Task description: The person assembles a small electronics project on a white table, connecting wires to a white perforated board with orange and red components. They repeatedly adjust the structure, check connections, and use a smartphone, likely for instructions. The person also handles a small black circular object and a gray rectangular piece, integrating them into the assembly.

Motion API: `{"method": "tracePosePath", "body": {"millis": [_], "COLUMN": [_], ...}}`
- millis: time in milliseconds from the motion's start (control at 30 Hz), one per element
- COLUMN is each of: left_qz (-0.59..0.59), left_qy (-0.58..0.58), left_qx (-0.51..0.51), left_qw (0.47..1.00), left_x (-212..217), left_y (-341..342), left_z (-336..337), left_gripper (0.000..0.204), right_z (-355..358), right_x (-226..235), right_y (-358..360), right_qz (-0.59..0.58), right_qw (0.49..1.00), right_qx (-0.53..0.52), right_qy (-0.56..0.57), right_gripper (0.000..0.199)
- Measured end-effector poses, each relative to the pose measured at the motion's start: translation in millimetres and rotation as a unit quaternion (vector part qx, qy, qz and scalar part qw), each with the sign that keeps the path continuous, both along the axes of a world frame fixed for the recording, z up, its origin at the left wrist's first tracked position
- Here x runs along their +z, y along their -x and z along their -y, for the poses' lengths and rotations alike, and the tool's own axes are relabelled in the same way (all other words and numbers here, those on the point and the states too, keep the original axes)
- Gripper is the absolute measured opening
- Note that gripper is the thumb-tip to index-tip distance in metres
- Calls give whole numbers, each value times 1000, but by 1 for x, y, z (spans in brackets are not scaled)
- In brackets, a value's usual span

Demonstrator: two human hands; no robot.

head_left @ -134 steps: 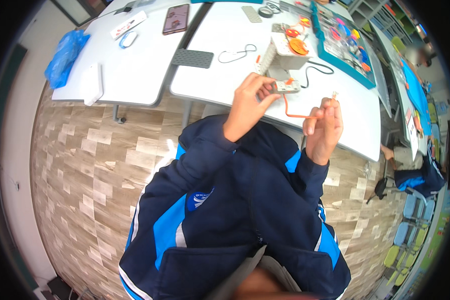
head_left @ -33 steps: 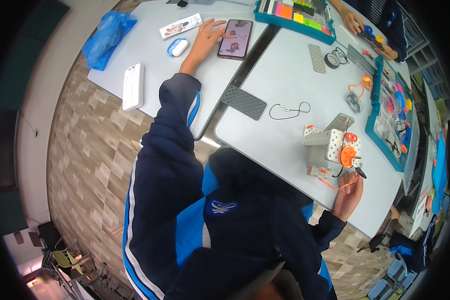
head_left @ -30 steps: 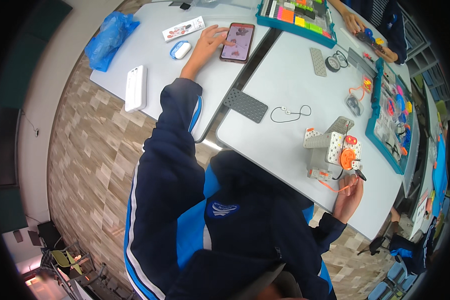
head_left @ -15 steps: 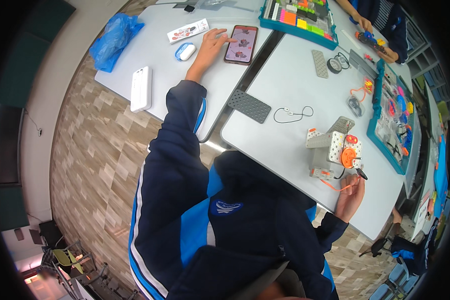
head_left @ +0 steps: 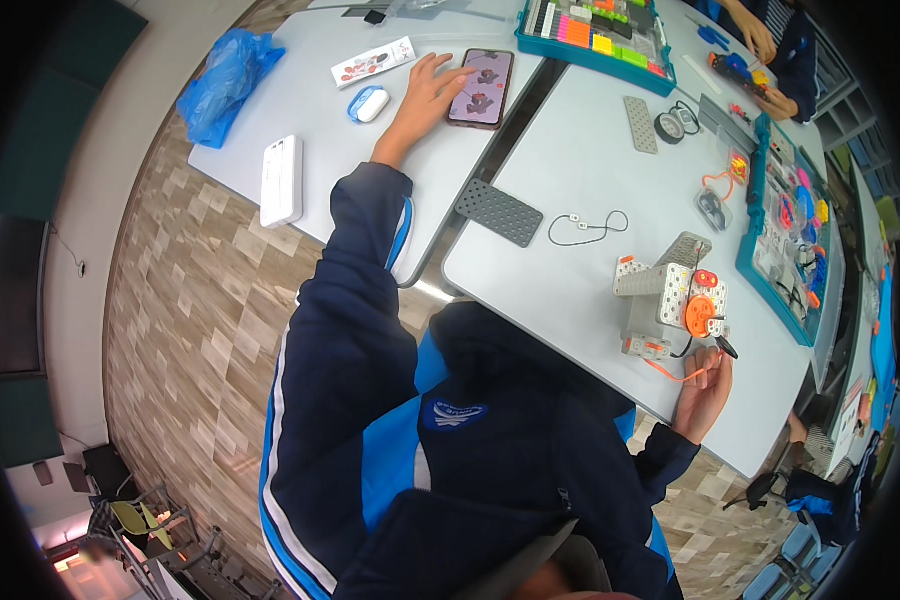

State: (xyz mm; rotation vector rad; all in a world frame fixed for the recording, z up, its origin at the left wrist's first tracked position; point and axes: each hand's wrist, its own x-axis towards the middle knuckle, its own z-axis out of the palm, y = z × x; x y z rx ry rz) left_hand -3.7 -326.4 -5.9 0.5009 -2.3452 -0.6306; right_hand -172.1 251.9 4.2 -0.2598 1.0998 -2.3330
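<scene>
My left hand [head_left: 422, 100] reaches over a smartphone [head_left: 482, 92] lying on the left table. Its fingers are spread, and one fingertip rests on or just over the screen, which displays pictures of built models. At the front of the right table stands a model of light grey perforated parts [head_left: 660, 300]. An orange wheel [head_left: 700, 316] and a black-tipped piece [head_left: 728, 348] are on its right side. Close beside these, my right hand [head_left: 705, 395] is closed, its fingers around the end of an orange cord [head_left: 670, 375] that comes from the model's base. The fingertips are partly hidden.
Around lie a dark perforated plate [head_left: 500, 213], a thin black cable [head_left: 588, 230], a power bank [head_left: 282, 180], an earphone case [head_left: 368, 104] and a blue bag [head_left: 228, 85]. Teal parts trays [head_left: 595, 55] stand farther off. A co-worker's hands [head_left: 760, 45] handle a small model.
The pictures on the phone screen have scrolled. My left hand shifts slightly at the phone, while my right hand stays by the model. The co-worker's hands have moved.
</scene>
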Motion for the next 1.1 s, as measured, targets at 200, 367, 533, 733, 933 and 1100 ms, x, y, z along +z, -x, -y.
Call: {"method": "tracePosePath", "body": {"millis": [200,367,533,733,933,1100], "left_qz": [-8,-20,-28,-52,-92,-38], "left_qy": [7,-9,-13,-71,-140,-78], "left_qx": [-18,-33,-39,-74,-43,-3], "left_qw": [1000,999,999,993,985,996], "left_x": [4,8,10,9,5,0], "left_y": [-3,-4,-5,-6,0,1], "left_z": [-2,-4,-5,2,6,3], "left_gripper": [40,37,35,36,41,42], "right_z": [-1,-1,-1,-1,0,-1], "right_x": [-1,0,0,2,2,1], "right_y": [0,1,0,-2,-3,-3], "right_qz": [1,8,6,10,7,5], "right_qw": [1000,1000,1000,1000,1000,1000], "right_qx": [-2,-4,-5,-1,0,-1], "right_qy": [0,-3,-8,3,7,6], "right_gripper": [28,28,29,28,27,27]}}
